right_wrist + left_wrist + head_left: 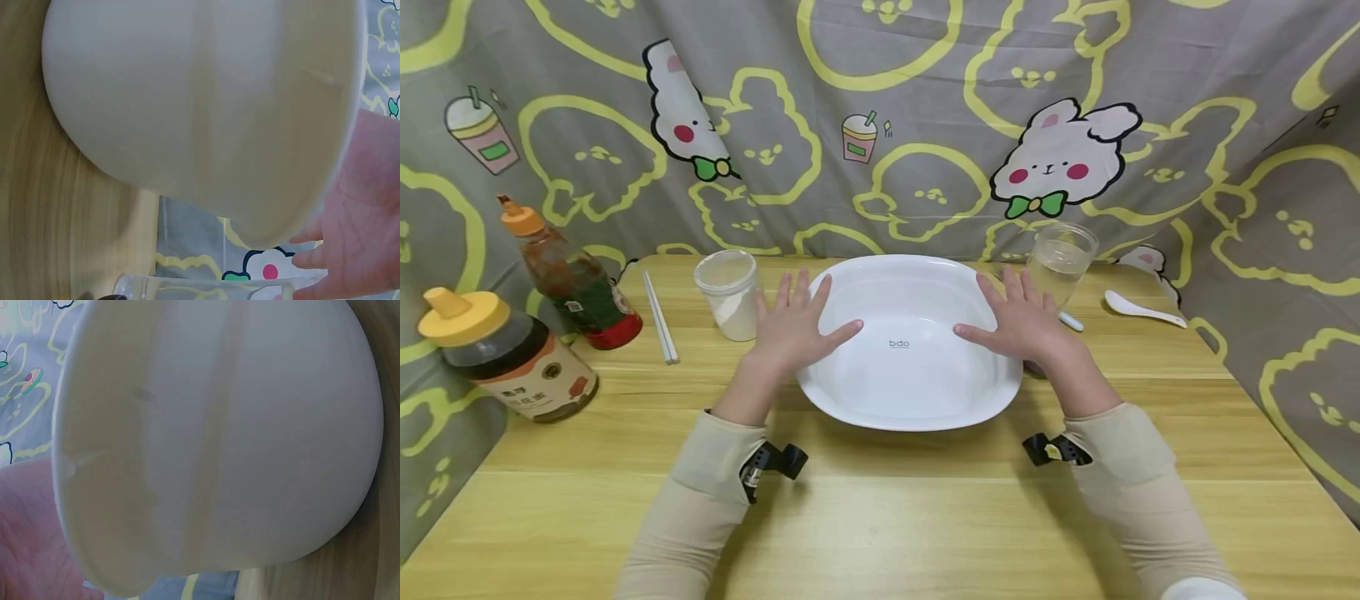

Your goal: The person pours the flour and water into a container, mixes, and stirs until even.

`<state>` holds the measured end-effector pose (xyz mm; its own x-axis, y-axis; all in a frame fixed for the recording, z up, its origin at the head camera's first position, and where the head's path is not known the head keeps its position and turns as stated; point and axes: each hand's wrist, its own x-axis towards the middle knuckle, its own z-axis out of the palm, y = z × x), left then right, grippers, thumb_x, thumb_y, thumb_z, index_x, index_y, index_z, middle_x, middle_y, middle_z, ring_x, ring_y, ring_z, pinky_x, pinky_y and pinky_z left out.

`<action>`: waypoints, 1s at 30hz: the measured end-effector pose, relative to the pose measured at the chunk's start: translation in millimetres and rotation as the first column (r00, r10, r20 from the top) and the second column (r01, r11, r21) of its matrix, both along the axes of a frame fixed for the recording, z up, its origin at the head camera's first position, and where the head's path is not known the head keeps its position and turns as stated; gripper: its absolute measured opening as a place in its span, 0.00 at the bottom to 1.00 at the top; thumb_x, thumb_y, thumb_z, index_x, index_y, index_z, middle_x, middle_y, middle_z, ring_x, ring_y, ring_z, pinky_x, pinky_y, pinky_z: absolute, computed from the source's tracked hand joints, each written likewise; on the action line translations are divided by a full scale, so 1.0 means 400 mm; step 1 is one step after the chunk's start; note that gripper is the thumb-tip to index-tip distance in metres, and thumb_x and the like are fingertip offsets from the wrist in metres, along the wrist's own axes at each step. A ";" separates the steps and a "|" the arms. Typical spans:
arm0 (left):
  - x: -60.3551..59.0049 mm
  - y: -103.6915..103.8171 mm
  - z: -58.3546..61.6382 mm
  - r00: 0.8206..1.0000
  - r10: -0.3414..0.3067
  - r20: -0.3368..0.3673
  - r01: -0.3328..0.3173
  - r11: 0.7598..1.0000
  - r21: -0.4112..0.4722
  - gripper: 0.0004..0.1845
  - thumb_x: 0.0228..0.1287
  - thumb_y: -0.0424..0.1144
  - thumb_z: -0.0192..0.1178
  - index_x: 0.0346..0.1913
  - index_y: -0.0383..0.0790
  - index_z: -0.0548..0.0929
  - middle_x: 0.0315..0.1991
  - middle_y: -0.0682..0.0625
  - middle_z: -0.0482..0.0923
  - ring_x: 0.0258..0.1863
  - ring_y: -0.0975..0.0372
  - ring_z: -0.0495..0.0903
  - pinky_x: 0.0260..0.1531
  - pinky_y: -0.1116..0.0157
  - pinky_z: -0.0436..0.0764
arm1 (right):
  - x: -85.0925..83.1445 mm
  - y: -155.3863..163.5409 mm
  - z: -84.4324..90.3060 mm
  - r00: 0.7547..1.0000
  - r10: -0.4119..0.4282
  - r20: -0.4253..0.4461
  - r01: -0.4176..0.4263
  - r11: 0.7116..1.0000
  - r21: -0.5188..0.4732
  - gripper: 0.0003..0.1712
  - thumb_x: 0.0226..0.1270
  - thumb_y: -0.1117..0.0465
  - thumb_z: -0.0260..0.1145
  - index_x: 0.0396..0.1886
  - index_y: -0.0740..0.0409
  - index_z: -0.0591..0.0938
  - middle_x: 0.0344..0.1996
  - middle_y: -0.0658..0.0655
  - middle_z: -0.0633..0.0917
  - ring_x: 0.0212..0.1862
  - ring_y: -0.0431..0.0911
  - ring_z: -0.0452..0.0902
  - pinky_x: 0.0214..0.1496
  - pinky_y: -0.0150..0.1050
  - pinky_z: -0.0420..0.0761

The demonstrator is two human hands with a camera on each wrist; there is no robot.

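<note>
The place looked like a small home cooking or food-preparation corner set up on a light wooden table (925, 517), screened at the back and sides by a grey cloth backdrop (925, 100) printed with cartoon rabbits and drink cups. Kitchen things stood on the table: a white serving dish (910, 375), an amber squeeze bottle with a yellow cap (505, 354), a sauce bottle with an orange tip (568, 279), a jar of white powder (730, 293), a clear glass jar (1062, 260), white chopsticks (659, 317) and a white ceramic spoon (1138, 308).
</note>
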<state>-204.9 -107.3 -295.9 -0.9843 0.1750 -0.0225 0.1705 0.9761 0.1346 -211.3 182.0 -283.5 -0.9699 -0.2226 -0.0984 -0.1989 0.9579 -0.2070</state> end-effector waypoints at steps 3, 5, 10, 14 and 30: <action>-0.003 -0.002 -0.001 1.000 0.003 -0.004 -0.003 1.000 0.000 0.49 0.45 0.75 0.27 0.67 0.49 0.41 0.66 0.41 0.30 0.62 0.50 0.28 0.54 0.42 0.30 | 0.001 0.001 0.003 1.000 0.008 -0.007 -0.008 1.000 -0.003 0.56 0.45 0.26 0.45 0.67 0.54 0.44 0.63 0.67 0.37 0.62 0.61 0.25 0.55 0.65 0.35; -0.003 -0.007 0.000 1.000 0.006 -0.004 -0.006 1.000 0.002 0.49 0.45 0.75 0.28 0.67 0.49 0.41 0.66 0.41 0.30 0.62 0.49 0.28 0.54 0.42 0.30 | 0.001 0.003 0.006 1.000 0.020 -0.014 -0.020 1.000 -0.007 0.55 0.46 0.26 0.45 0.67 0.55 0.44 0.63 0.68 0.38 0.62 0.62 0.26 0.55 0.65 0.36; -0.005 -0.028 0.008 1.000 0.014 -0.021 -0.014 0.999 0.032 0.49 0.45 0.75 0.29 0.67 0.47 0.43 0.66 0.40 0.32 0.62 0.47 0.30 0.53 0.41 0.31 | 0.000 0.016 0.024 0.996 0.071 -0.051 -0.073 0.996 -0.043 0.54 0.48 0.28 0.47 0.67 0.56 0.46 0.63 0.69 0.42 0.62 0.64 0.32 0.55 0.66 0.43; -0.009 -0.058 0.027 0.999 0.019 -0.050 -0.015 0.996 0.086 0.50 0.45 0.75 0.31 0.67 0.45 0.45 0.65 0.39 0.33 0.62 0.46 0.31 0.52 0.40 0.31 | -0.003 0.033 0.033 0.987 0.147 -0.070 -0.157 0.975 -0.155 0.50 0.51 0.34 0.52 0.66 0.56 0.48 0.63 0.69 0.45 0.62 0.62 0.37 0.56 0.63 0.46; -0.031 -0.230 -0.018 0.950 0.212 -0.228 -0.066 0.853 0.517 0.48 0.51 0.63 0.48 0.66 0.47 0.34 0.66 0.43 0.28 0.62 0.51 0.29 0.54 0.41 0.33 | 0.024 0.110 -0.029 0.987 0.161 -0.014 -0.136 0.782 -0.608 0.39 0.57 0.52 0.59 0.66 0.48 0.52 0.65 0.59 0.45 0.64 0.54 0.39 0.57 0.59 0.52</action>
